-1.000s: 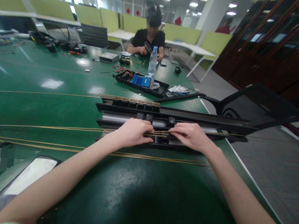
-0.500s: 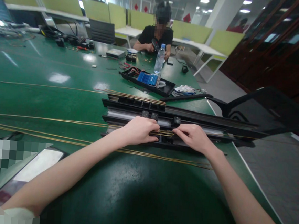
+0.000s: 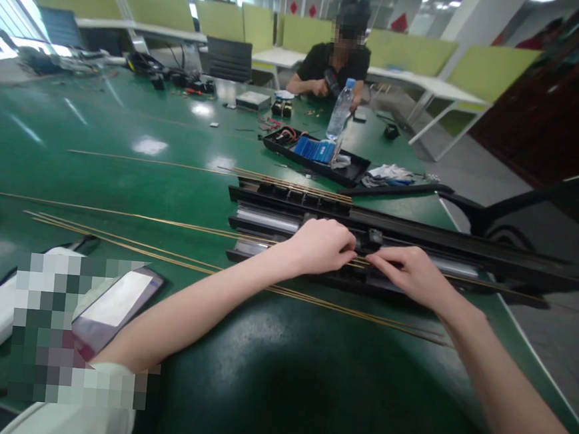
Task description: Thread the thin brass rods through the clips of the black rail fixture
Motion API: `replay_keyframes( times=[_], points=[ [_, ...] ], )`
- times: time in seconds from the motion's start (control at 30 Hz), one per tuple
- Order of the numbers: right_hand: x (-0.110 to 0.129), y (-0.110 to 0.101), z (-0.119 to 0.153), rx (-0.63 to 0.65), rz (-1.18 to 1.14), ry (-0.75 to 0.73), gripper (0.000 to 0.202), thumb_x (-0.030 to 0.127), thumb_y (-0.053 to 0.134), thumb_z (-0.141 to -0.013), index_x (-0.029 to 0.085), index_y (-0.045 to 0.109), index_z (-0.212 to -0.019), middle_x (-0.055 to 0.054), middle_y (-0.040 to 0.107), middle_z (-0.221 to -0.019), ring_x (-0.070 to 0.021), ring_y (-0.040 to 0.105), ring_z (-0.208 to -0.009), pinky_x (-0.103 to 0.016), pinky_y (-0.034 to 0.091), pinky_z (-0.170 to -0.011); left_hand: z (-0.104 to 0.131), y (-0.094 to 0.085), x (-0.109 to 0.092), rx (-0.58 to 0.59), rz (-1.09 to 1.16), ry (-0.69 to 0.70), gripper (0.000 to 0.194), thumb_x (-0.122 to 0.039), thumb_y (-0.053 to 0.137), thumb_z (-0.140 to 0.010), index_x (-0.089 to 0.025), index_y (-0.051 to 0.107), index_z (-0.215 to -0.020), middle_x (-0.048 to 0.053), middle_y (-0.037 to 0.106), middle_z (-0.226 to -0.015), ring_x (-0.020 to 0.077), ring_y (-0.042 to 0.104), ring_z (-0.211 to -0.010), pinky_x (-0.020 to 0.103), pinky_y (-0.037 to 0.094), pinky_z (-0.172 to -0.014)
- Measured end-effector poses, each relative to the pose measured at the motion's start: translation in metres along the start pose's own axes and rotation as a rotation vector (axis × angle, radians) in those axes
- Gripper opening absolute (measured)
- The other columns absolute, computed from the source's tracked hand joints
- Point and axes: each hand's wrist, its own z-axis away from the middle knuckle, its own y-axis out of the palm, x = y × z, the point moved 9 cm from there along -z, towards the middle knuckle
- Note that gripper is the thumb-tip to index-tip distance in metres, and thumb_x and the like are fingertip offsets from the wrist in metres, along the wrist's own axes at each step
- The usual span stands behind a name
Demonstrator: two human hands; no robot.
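My left hand (image 3: pixel 323 246) is closed in a pinch on thin golden rods (image 3: pixel 183 224) that run far out to the left. Just to its right, my right hand (image 3: pixel 408 270) pinches the rods too, its fingertips nearly meeting those of the left. Both hands are over the nearest of several long black rails (image 3: pixel 448 236), which lie side by side across the table. A small black block (image 3: pixel 375 237) sits on the rails just beyond my right fingertips. Nearer to me, more golden rods (image 3: pixel 342 307) lie loose on the table, passing behind my left forearm.
The green table (image 3: pixel 268 362) ends at a right edge, where a black mesh chair stands. Beyond the rails are a black tray (image 3: pixel 340 173) with blue parts, a water bottle (image 3: pixel 338 110) and gloves (image 3: pixel 390 175). A co-worker (image 3: pixel 336 67) sits opposite, holding a dark tool.
The view has turned left, so everything sits further right. My left hand has moved along the rods toward my right hand, narrowing the gap. Both hands keep their pinch.
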Motion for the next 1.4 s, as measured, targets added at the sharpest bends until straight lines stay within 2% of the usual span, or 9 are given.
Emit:
replay_keyframes(
  times=[0.07, 0.23, 0.5, 0.8, 0.87, 1.17, 1.27, 1.4],
  points=[
    [0.0, 0.001, 0.0, 0.007, -0.01, 0.006, 0.037, 0.045, 0.048, -0.094, 0.02, 0.074, -0.085, -0.002, 0.073, -0.079, -0.018, 0.064, -0.07, -0.028, 0.043, -0.064, -0.008, 0.006, 0.003, 0.057, 0.052, -0.012, 0.027, -0.034, 0.049, -0.087, -0.023, 0.074, -0.087, 0.006, 0.073, -0.084, 0.0223, 0.068, -0.083, 0.03, 0.048, -0.07],
    [0.003, 0.002, -0.001, 0.025, -0.02, 0.024, 0.039, 0.047, 0.047, -0.094, 0.02, 0.072, -0.081, -0.001, 0.072, -0.075, -0.0167, 0.062, -0.066, -0.027, 0.042, -0.062, -0.019, 0.012, 0.013, 0.16, 0.211, -0.043, 0.021, -0.033, 0.058, -0.08, -0.023, 0.075, -0.084, 0.005, 0.073, -0.085, 0.0186, 0.066, -0.077, 0.028, 0.048, -0.068],
    [-0.001, 0.003, -0.001, 0.027, -0.011, 0.042, 0.042, 0.051, 0.047, -0.092, 0.021, 0.073, -0.078, -0.001, 0.072, -0.074, -0.0179, 0.062, -0.065, -0.028, 0.042, -0.061, -0.029, 0.022, 0.011, 0.349, 0.346, 0.011, 0.019, -0.019, 0.06, -0.072, -0.016, 0.076, -0.082, 0.004, 0.075, -0.08, 0.0148, 0.065, -0.075, 0.022, 0.047, -0.066],
    [-0.007, -0.005, 0.002, 0.008, -0.093, 0.114, 0.038, 0.054, 0.052, -0.089, 0.021, 0.07, -0.088, 0.001, 0.061, -0.057, -0.0139, 0.05, -0.053, -0.027, 0.036, -0.051, -0.039, 0.031, 0.018, 0.335, 0.385, -0.02, 0.018, -0.021, 0.065, -0.067, -0.019, 0.077, -0.08, 0.001, 0.075, -0.078, 0.0147, 0.067, -0.073, 0.022, 0.049, -0.066],
    [-0.012, -0.007, 0.006, 0.015, -0.09, 0.124, 0.036, 0.053, 0.052, -0.089, 0.021, 0.069, -0.088, 0.001, 0.062, -0.059, -0.0141, 0.051, -0.054, -0.027, 0.036, -0.052, -0.04, 0.031, 0.017, 0.344, 0.365, -0.022, 0.018, -0.021, 0.065, -0.066, -0.02, 0.077, -0.08, 0.001, 0.075, -0.078, 0.0149, 0.067, -0.072, 0.022, 0.049, -0.066],
    [-0.027, -0.022, 0.026, -0.06, 0.018, 0.093, 0.041, 0.055, 0.049, -0.089, 0.022, 0.072, -0.081, -0.004, 0.07, -0.069, -0.0197, 0.06, -0.063, -0.029, 0.039, -0.054, -0.043, 0.029, 0.013, 0.337, 0.351, -0.047, 0.02, -0.02, 0.066, -0.065, -0.019, 0.078, -0.08, 0.002, 0.076, -0.078, 0.0154, 0.067, -0.072, 0.022, 0.049, -0.066],
    [-0.036, -0.023, 0.033, -0.092, 0.06, 0.109, 0.043, 0.057, 0.049, -0.089, 0.022, 0.072, -0.078, -0.003, 0.069, -0.066, -0.0191, 0.059, -0.06, -0.03, 0.037, -0.054, -0.043, 0.029, 0.013, 0.331, 0.332, -0.052, 0.021, -0.019, 0.066, -0.065, -0.019, 0.078, -0.081, 0.003, 0.076, -0.08, 0.0158, 0.067, -0.074, 0.022, 0.05, -0.067],
    [-0.063, -0.028, 0.049, -0.107, 0.162, 0.199, 0.048, 0.061, 0.049, -0.087, 0.022, 0.065, -0.063, 0.0, 0.059, -0.053, -0.0161, 0.051, -0.05, -0.03, 0.031, -0.052, -0.043, 0.028, 0.012, 0.321, 0.335, -0.052, 0.019, -0.02, 0.066, -0.066, -0.019, 0.078, -0.08, 0.003, 0.076, -0.08, 0.0164, 0.067, -0.075, 0.023, 0.049, -0.066]
  ],
)
